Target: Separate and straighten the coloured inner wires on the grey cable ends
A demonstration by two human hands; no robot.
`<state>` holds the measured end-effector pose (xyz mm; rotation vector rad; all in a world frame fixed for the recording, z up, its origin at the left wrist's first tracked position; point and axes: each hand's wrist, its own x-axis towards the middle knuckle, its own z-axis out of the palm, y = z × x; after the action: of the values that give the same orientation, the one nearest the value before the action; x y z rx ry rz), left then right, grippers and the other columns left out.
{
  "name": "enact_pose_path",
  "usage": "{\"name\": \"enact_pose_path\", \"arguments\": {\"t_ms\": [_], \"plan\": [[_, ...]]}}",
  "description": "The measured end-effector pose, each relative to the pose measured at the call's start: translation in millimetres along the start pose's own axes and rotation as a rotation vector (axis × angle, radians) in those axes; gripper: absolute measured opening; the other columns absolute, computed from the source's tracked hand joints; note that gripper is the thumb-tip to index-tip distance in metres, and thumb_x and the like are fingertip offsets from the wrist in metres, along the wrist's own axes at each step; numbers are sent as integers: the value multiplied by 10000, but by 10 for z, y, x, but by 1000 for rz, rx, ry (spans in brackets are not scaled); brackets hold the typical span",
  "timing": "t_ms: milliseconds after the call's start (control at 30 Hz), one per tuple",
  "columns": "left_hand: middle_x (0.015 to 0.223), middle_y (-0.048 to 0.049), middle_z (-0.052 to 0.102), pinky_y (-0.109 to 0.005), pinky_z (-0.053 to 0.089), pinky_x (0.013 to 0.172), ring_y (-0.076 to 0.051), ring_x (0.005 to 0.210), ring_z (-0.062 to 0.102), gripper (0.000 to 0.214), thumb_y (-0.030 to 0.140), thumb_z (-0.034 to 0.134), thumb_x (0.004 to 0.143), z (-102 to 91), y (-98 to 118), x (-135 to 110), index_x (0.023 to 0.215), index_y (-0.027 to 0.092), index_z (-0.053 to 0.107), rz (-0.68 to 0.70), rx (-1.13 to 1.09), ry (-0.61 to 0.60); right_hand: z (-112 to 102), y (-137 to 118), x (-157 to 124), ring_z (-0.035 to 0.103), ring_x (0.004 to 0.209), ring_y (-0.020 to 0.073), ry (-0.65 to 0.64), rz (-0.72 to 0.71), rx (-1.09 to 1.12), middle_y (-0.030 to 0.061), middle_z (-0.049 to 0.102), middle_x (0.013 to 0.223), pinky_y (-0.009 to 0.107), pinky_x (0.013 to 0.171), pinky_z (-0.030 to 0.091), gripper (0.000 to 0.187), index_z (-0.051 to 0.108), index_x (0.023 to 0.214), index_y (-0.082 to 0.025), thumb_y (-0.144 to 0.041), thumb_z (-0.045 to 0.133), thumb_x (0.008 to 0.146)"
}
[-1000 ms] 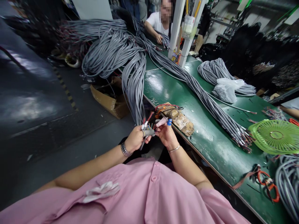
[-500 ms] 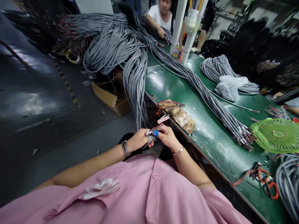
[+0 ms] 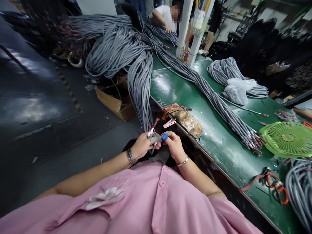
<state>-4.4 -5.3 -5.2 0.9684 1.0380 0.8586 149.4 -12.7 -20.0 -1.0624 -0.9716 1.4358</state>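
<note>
My left hand (image 3: 142, 146) is closed around the ends of several grey cables (image 3: 149, 133) with white sleeves and thin red and dark wires fanning upward. Grey wrapping, apparently on its thumb, points toward my other hand. Beside it, my right hand (image 3: 175, 148) has its fingers curled together, with blue wrapping on the thumb and greyish wrapping on the index finger. Whatever lies between these fingertips is too small to make out. A pink clip (image 3: 170, 123) sits just beyond my hands, at the table edge.
A wood block (image 3: 188, 123) wrapped in clear tape lies on the green table (image 3: 165, 83). A long grey cable bundle (image 3: 207, 87) crosses it. To the right are a green fan (image 3: 289, 138) and orange-handled scissors (image 3: 278, 188). A cardboard box (image 3: 114, 104) stands below; a co-worker (image 3: 167, 16) sits opposite.
My hands have moved slightly apart. The coloured wires, previously stretched between both hands, now stand up from my left hand. The co-worker's head and arm have shifted.
</note>
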Motion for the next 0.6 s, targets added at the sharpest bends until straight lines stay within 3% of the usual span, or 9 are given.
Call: {"name": "enact_pose_path", "arguments": {"t_ms": [167,300,600], "plan": [[596,-84,669,-198,319,419,-136,511,596,228,316,656,747,-99,-50,-47,665,103,647,63,140,-101,85,-107,32,499,517,81,-70,37,28,-37,593,601,219,530,406,177,620,728,-172,-306,731,695],[599,-58,676,-223,423,500,-141,531,608,187,287,646,753,-113,-48,-96,683,114,659,92,172,-63,170,-141,43,479,463,78,-93,51,19,-54,559,532,217,496,381,202,584,715,-177,-310,732,683],[549,-51,648,-181,231,357,-128,450,580,212,302,673,736,-21,-54,-39,672,112,601,92,-109,64,189,-71,95,489,494,80,1,60,15,-47,565,564,213,502,378,159,597,732,-172,-301,689,721]]}}
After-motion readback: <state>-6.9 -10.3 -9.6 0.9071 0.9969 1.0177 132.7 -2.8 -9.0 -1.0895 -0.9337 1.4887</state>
